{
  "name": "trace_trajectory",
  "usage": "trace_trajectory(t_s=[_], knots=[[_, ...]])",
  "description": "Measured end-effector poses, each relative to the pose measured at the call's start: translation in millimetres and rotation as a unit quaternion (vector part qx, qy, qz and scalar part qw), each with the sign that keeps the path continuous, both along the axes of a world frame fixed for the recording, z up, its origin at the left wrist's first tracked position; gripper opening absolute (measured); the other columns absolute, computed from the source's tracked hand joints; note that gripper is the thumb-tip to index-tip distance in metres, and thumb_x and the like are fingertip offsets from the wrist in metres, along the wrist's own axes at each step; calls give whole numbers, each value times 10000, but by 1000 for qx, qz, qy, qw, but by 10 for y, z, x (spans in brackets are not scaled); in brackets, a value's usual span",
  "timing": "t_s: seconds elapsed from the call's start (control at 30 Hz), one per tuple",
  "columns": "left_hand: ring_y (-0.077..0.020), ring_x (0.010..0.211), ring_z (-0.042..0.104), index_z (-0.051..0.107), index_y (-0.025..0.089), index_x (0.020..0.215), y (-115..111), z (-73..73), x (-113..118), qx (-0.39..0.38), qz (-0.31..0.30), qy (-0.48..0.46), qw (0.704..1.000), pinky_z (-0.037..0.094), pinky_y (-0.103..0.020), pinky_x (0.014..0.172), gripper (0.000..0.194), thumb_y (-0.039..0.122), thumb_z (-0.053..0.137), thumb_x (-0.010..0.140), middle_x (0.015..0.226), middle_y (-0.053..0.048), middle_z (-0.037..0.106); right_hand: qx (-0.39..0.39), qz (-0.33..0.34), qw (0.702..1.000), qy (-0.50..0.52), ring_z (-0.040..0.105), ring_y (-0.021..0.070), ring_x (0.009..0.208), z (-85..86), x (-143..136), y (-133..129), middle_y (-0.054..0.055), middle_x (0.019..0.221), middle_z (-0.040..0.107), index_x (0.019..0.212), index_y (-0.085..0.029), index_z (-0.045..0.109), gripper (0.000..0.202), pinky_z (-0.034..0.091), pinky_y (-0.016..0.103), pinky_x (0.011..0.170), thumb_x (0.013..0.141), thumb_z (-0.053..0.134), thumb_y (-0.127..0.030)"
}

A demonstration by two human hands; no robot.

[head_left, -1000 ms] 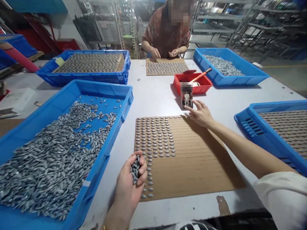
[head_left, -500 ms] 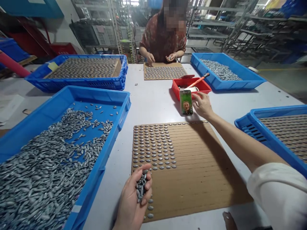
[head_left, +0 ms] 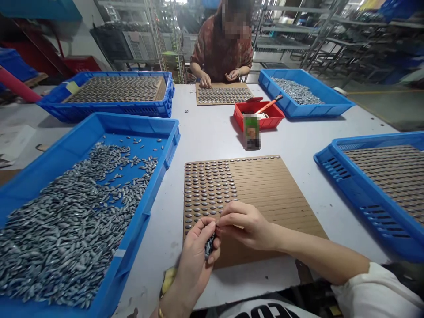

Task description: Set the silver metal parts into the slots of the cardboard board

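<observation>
My left hand [head_left: 200, 254] is curled round a handful of small grey spindle-shaped pieces [head_left: 209, 247], above the near left part of a ridged cardboard sheet [head_left: 265, 190]. Fingers of my right hand [head_left: 245, 225] are pinched together at the left hand's fingertips; whatever is between them is hidden. Rows of the same pieces [head_left: 208, 181] lie in the grooves at the sheet's left side, and one line runs along its far edge. To the left stands a blue tray [head_left: 172, 141] holding a large heap of loose grey pieces [head_left: 73, 225].
Beyond the sheet a phone [head_left: 252, 132] leans on a red box [head_left: 276, 118] with an orange-handled tool [head_left: 270, 104]. Blue crates [head_left: 334, 170] with filled sheets stand right and far left [head_left: 165, 95]. A co-worker [head_left: 221, 53] handles another sheet [head_left: 225, 95] opposite.
My right hand has come back from the phone to meet my left hand over the sheet. The left hand has shifted slightly right and up, still holding its pieces.
</observation>
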State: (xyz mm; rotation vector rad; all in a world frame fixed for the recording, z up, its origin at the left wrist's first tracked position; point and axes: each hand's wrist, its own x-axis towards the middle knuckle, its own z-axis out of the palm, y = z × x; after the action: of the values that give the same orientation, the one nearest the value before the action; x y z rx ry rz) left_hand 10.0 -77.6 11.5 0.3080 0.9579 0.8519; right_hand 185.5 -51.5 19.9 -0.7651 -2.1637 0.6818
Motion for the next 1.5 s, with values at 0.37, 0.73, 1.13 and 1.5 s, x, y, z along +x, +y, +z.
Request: trace_trajectory(t_s=[0.37, 0.73, 1.13, 1.5], knots=[[-28, 459, 380, 543, 155, 884, -193, -45, -23, -36, -12, -50, 998, 171, -115, 323, 152, 260, 630, 816, 691, 20, 494, 52, -56, 996, -37, 611, 151, 838, -290, 47, -364, 84, 941, 654, 1103, -189, 590, 259, 525, 264, 705, 888, 493, -83], [-38, 437, 325, 568, 146, 827, -108, 22, -316, -50, 147, -147, 977, 214, -137, 317, 71, 203, 531, 848, 640, 33, 412, 75, -124, 975, -166, 617, 153, 816, -717, 111, -196, 72, 938, 670, 1030, -190, 628, 233, 504, 255, 682, 896, 471, -82], [-39, 532, 413, 603, 150, 935, -604, -99, -98, -52, 72, -77, 993, 214, -128, 373, 159, 243, 640, 812, 732, -3, 516, 150, -125, 934, -298, 542, 148, 768, -781, -81, -92, 65, 865, 641, 1006, -175, 664, 228, 403, 256, 646, 922, 460, -120], [-88, 581, 523, 568, 157, 979, -716, -203, 38, -53, 81, -54, 994, 321, -154, 394, 215, 290, 629, 821, 796, -60, 631, 100, -120, 947, -281, 558, 169, 805, -718, -76, -114, 72, 902, 649, 1031, -186, 659, 234, 420, 262, 636, 894, 488, -104]])
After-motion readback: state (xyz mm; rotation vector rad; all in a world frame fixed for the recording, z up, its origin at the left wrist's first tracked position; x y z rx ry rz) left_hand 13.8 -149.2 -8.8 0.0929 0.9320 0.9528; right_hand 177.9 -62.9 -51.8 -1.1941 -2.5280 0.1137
